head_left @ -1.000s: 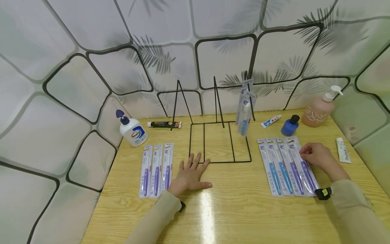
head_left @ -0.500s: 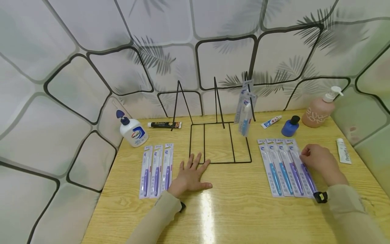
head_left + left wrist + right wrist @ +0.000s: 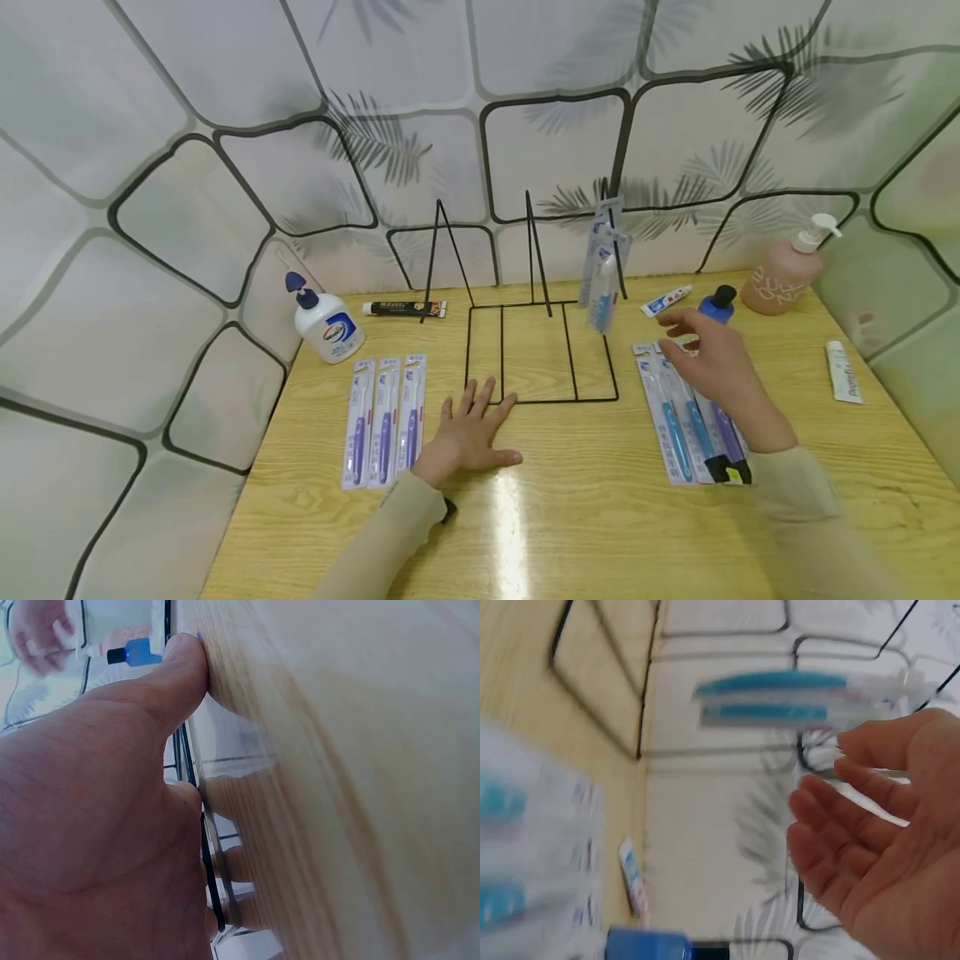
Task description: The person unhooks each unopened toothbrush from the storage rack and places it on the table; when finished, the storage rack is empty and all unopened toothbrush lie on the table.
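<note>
My left hand (image 3: 467, 433) lies flat on the wooden table, fingers spread, fingertips at the front wire of a black wire rack (image 3: 542, 402). In the left wrist view its thumb (image 3: 184, 664) reaches along the tabletop. My right hand (image 3: 708, 358) is raised over a row of packaged toothbrushes (image 3: 675, 433), fingers loosely bent with a gap to the thumb. Nothing is between its fingers in the right wrist view. Part of the row is hidden under this hand and wrist. Packaged blue toothbrushes (image 3: 602, 287) hang from the rack's right hook, also seen as hanging toothbrushes (image 3: 772, 682) there.
Three purple packaged toothbrushes (image 3: 385, 423) lie left of the left hand. Behind them stand a white pump bottle (image 3: 327, 327) and a black toothpaste tube (image 3: 401, 309). At right are a small toothpaste tube (image 3: 666, 301), blue bottle (image 3: 716, 306), pink pump bottle (image 3: 782, 279) and white tube (image 3: 845, 372).
My right hand has left the rightmost purple toothbrush pack and moved left and up over the row, its thumb and fingers now apart. The left hand has stayed in place.
</note>
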